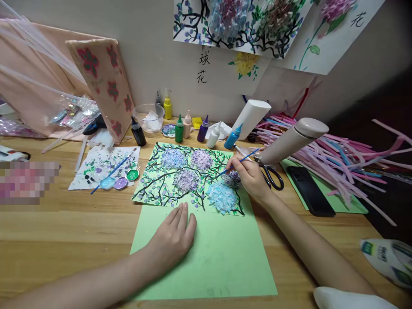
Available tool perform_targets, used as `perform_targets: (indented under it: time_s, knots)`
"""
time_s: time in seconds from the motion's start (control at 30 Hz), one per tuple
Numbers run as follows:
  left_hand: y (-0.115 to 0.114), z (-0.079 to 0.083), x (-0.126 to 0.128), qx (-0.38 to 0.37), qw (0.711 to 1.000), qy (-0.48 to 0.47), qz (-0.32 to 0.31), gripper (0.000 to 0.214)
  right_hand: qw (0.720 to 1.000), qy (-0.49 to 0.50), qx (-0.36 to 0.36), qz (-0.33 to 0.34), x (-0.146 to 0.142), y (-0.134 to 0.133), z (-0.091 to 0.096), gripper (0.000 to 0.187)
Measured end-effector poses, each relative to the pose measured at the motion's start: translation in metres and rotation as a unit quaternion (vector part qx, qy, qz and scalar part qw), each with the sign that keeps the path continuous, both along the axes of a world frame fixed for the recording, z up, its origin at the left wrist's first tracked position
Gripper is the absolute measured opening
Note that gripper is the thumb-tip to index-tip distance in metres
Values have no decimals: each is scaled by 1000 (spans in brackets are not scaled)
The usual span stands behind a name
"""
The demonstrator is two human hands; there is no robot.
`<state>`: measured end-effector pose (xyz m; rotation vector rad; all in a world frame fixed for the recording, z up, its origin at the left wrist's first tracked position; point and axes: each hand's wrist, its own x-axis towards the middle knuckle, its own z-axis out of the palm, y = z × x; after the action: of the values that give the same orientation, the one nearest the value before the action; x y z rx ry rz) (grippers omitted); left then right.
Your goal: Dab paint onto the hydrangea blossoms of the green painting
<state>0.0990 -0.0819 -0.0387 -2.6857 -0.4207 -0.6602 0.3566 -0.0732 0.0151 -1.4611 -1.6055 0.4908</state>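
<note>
My right hand point(249, 176) is closed around a thin blue paintbrush point(246, 157), its tip down at the painting near the dark purple flower. The painting point(157, 195) shows black branches, small green and purple leaves, and several raised fluffy flowers, among them a light blue flower point(222, 197). Below its lower edge my left hand point(177, 229) lies flat with fingers stretched out, resting on a light green sheet point(209, 262). This sheet lies partly under the painting.
Paint bottles line the back, including a green bottle point(179, 129) and a blue bottle point(233, 137). Left lie a paint-stained paper point(93, 161), another brush point(119, 166) and paint caps point(121, 183). Right are scissors point(273, 177), a tumbler point(294, 139), a phone point(310, 191) and pipe cleaners point(331, 159).
</note>
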Motion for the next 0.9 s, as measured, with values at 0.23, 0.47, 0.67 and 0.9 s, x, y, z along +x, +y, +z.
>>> perform_targets:
  time_s: [0.23, 0.47, 0.67, 0.9]
  knots:
    - [0, 0, 1, -16, 1000, -12, -5, 24, 1000, -1, -12, 5, 0, 0, -1, 37]
    - [0, 0, 1, -22, 1000, -13, -5, 23, 999, -7, -33, 19, 0, 0, -4, 36]
    - [0, -1, 0, -32, 999, -13, -7, 25, 1000, -17, -13, -3, -1, -1, -4, 35]
    - [-1, -2, 0, -17, 1000, -4, -1, 26, 999, -33, -26, 12, -1, -1, -3, 35]
